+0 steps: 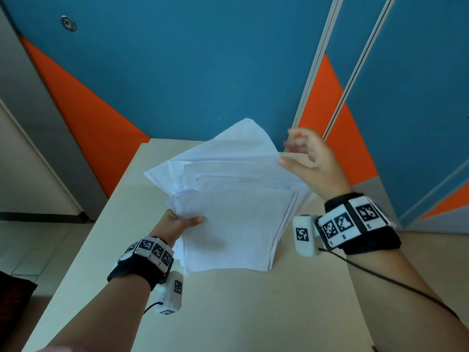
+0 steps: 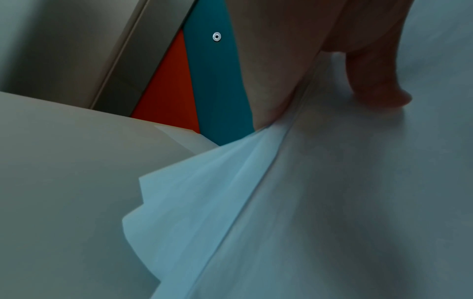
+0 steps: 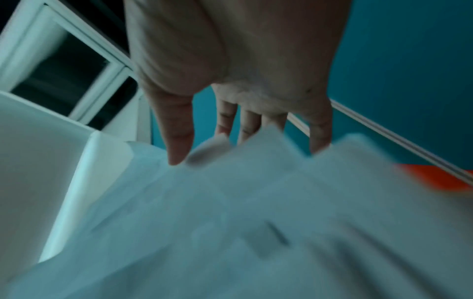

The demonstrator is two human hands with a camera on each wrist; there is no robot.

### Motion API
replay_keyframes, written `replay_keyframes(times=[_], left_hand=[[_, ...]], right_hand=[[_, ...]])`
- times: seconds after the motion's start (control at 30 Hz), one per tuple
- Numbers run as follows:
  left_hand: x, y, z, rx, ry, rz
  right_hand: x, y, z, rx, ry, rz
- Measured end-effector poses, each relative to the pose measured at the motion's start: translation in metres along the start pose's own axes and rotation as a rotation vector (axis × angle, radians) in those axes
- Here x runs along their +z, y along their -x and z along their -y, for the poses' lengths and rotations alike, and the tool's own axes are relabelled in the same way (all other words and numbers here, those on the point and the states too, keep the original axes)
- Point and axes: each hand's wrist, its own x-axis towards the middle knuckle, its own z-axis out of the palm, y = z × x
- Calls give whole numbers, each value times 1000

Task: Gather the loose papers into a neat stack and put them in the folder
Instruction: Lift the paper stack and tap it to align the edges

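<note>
- The left hand [image 1: 177, 223] grips the papers [image 1: 228, 199] at their 8 o'clock edge: the thumb lies across the top sheet and the fingers are tucked underneath. In the left wrist view the thumb [image 2: 376, 81] presses down on the top sheet [image 2: 358, 202].
- The papers are white sheets, unevenly fanned, with corners sticking out toward 10 and 12 o'clock. They are held tilted above the counter [image 1: 228, 313], near edge low and far edge raised. Whether the near edge touches the counter is hard to tell.
- The counter is pale beige and runs from 6 toward 12 o'clock, up to a blue and orange wall [image 1: 177, 72].
- The right hand [image 1: 312, 158] sits at the papers' 2 o'clock corner with fingers spread and loosely bent. The thumb tip is at the sheets' edge. In the blurred right wrist view the fingertips [image 3: 176, 155] seem to just touch the far edges of the sheets [image 3: 256, 222] without pinching them.
- Both wrists wear black bands with black-and-white marker tiles, the left one [image 1: 149, 252] at 7 o'clock and the right one [image 1: 355, 219] at 4 o'clock of the papers.
</note>
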Motion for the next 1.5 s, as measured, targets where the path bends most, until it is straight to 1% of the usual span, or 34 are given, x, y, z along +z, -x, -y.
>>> replay_keyframes(times=[0.13,0.2,0.23,0.33,0.4,0.53,0.6,0.67,0.73,0.8,0.87,0.9,0.93,0.97,1.03,1.07,1.1,1.13,1.17,1.23,1.37,1.4,1.5], left_hand=[[3,1,0,-7,-7,-15],[4,0,1,-14,-7,-37],[4,0,0,-16,-1,-51],[3,1,1,-18,-11,-75],[2,2,2,-20,-15,-80],[0,0,5,-29,30,-92],[-1,-2,5,-38,36,-82],[-3,-3,5,-36,42,-60],[-4,-5,6,-37,49,-55],[-4,-6,6,-43,56,-69],[-4,-5,5,-46,57,-85],[-5,-5,6,-46,61,-96],[-5,-5,6,-50,66,-107],[-7,-5,7,-56,71,-117],[-9,-4,7,-62,86,-117],[-9,-4,6,-63,93,-112],[-9,-4,6,-62,99,-109],[-8,-5,4,-60,96,-107],[-7,-6,2,-57,90,-103],[-3,-8,-7,-30,87,-96],[1,-9,-32,82,90,-59],[1,-9,-35,96,87,-52],[-1,-8,-27,60,52,-39]], right_hand=[[28,-18,32,-175,107,65],[36,-25,36,-227,170,18],[35,-29,35,-217,166,-27],[18,-33,23,-126,72,-156],[2,-30,11,-47,-49,-196],[-13,-18,-22,114,-163,-181],[-10,-13,-39,194,-160,-138],[-3,-6,-55,270,-173,-61],[4,3,-68,361,-296,-14],[6,12,-83,444,-445,-32],[6,20,-101,481,-565,-44],[7,24,-111,509,-616,-17],[9,30,-118,538,-634,45],[13,34,-124,564,-605,127],[26,42,-128,599,-432,279],[33,44,-130,602,-349,301],[40,43,-134,620,-306,275],[44,42,-134,640,-301,210],[47,39,-134,669,-313,148],[52,34,-132,708,-360,77],[57,21,-119,682,-432,-53],[57,20,-108,669,-456,-70],[58,26,-93,687,-504,-11]])
